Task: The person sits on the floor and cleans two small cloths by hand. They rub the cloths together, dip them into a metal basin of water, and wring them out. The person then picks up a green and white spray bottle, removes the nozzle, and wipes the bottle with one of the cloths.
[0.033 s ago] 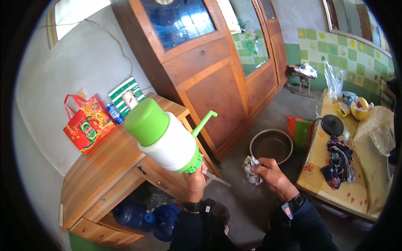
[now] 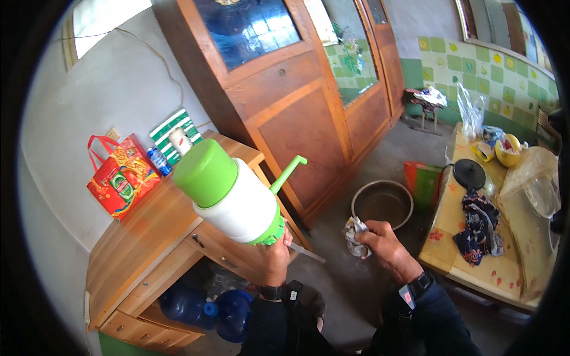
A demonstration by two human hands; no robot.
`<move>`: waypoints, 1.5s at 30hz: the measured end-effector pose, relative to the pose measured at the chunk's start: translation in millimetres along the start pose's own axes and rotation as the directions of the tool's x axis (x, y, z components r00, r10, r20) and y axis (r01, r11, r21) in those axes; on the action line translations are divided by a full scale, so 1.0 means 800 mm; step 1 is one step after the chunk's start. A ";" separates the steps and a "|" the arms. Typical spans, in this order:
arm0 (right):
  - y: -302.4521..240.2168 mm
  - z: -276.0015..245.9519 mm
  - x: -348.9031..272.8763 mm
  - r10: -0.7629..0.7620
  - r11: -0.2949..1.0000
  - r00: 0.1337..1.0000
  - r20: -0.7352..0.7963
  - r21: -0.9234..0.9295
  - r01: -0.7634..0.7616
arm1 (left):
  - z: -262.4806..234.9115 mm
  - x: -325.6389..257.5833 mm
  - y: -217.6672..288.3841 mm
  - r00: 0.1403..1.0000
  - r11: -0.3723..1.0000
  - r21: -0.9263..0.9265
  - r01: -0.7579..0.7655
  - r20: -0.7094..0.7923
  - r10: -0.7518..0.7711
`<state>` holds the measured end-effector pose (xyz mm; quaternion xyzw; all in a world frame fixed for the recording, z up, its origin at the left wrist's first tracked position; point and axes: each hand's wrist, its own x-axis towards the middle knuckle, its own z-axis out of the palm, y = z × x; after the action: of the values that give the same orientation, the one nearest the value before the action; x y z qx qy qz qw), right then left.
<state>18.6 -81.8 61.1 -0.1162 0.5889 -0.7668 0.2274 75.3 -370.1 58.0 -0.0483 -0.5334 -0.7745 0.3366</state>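
My left hand (image 2: 276,252) grips a manual water-bottle pump (image 2: 237,199) by the green collar at its lower end. The pump tilts up to the left, its green cap uppermost, its body white. A green spout sticks out on its right side, and a pale tube (image 2: 307,253) runs out beyond my fingers. In my closed right hand (image 2: 389,249) is a crumpled greyish-white rag (image 2: 356,237), pinched at the thumb and apart from the pump. Beyond that hand a round metal basin (image 2: 382,204) stands on the floor.
At left, a wooden desk (image 2: 142,255) carries a red bag (image 2: 124,178) and a blue can (image 2: 159,161). Large blue water bottles (image 2: 234,314) sit beneath it. A brown cabinet (image 2: 297,130) rises behind. The right-hand table (image 2: 445,255) bears a dark patterned cloth (image 2: 478,228) and black lid (image 2: 469,175).
The whole view has shifted very slightly. Both hands keep their holds on the pump and the rag.
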 end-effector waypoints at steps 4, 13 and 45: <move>-0.003 -0.003 0.003 -0.038 0.999 0.999 -0.027 0.026 0.039 | -0.001 -0.005 -0.026 0.996 0.998 0.034 0.054 0.063 -0.056; -0.003 0.007 0.006 -0.029 0.999 0.999 -0.023 0.027 0.030 | -0.021 -0.015 -0.069 0.992 0.989 0.080 0.122 0.012 -0.123; 0.001 0.016 0.002 -0.136 0.985 0.990 -0.023 0.102 0.138 | -0.014 -0.033 -0.067 0.997 0.983 0.173 0.070 -0.043 -0.063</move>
<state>22.9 -93.3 63.9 -0.1383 0.5409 -0.8110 0.1750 67.7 -356.2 -0.9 0.0134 -0.5940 -0.7365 0.3233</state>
